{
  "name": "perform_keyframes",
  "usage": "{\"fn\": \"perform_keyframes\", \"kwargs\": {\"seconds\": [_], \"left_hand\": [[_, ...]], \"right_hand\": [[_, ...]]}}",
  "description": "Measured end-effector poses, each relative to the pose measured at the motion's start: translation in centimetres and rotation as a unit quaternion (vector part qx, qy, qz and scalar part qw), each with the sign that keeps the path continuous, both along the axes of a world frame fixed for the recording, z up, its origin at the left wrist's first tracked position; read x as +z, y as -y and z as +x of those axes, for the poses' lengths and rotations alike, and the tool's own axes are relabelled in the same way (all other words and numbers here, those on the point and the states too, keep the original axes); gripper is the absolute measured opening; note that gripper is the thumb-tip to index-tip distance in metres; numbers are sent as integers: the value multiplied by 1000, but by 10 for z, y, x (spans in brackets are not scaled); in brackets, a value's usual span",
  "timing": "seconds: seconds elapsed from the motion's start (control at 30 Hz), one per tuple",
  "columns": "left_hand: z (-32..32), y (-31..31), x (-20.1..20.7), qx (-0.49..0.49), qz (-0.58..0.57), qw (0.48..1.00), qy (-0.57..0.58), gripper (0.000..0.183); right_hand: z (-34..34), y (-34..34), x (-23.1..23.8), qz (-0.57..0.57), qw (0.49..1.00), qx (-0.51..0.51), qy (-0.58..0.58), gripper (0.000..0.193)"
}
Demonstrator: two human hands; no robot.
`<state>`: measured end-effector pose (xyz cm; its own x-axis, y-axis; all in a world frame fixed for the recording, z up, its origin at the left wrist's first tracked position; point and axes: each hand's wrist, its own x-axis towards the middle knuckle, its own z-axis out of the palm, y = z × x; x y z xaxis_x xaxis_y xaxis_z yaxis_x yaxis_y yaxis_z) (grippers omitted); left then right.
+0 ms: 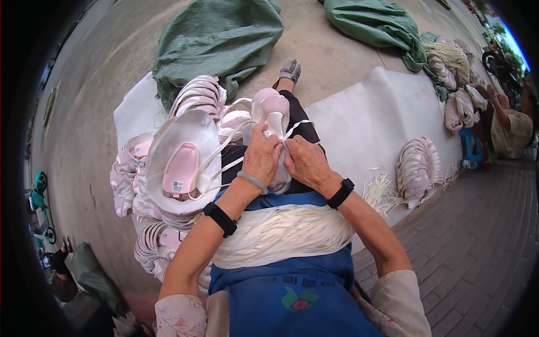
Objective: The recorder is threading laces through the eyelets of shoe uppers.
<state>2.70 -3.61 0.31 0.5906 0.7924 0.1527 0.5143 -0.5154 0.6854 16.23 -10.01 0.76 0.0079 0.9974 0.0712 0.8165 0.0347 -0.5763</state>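
Note:
A pink and white sneaker upper (270,104) lies over my lap, toe pointing away from me. My left hand (261,157) is closed at its lacing area, thumb and finger pinching a white shoelace (293,128). Close beside it, my right hand (306,163) pinches the lace too, the fingertips of both hands almost meeting. Loose lace ends stick out to both sides of the upper. Across my blue apron (281,292) rests a thick bundle of cream laces (283,233). The exact lace holes are hidden by my fingers.
Left of my lap stands a white bowl-like container (157,163) with a pink insole (181,170) in it. Stacked pink uppers (196,95) surround it; another stack (418,168) sits right on the white sheet (370,106). A green sack (219,45) lies ahead. Another person (511,126) sits at far right.

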Motion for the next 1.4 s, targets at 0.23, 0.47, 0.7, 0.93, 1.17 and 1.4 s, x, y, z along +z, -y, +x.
{"fn": "perform_keyframes", "kwargs": {"seconds": [0.23,0.47,0.7,0.93,1.17,1.4], "left_hand": [[-34,-13,12,-21,-104,993,59,9],[-35,-13,13,-1,-166,985,46,36],[-44,-21,-5,-2,-67,995,78,35],[-37,-21,0,-13,27,999,23,32],[-40,-27,-2,-41,-13,999,-13,27],[-44,-40,-19,-68,-7,998,-2,26]], "right_hand": [[-5,0,25,155,987,-34,28,21],[-17,-20,10,167,975,85,118,12],[-30,-10,63,1,940,169,-298,9],[-33,-14,38,-10,985,3,-170,12],[-42,-25,1,5,998,-69,7,17],[-44,-33,-5,19,997,-73,17,20]]}}
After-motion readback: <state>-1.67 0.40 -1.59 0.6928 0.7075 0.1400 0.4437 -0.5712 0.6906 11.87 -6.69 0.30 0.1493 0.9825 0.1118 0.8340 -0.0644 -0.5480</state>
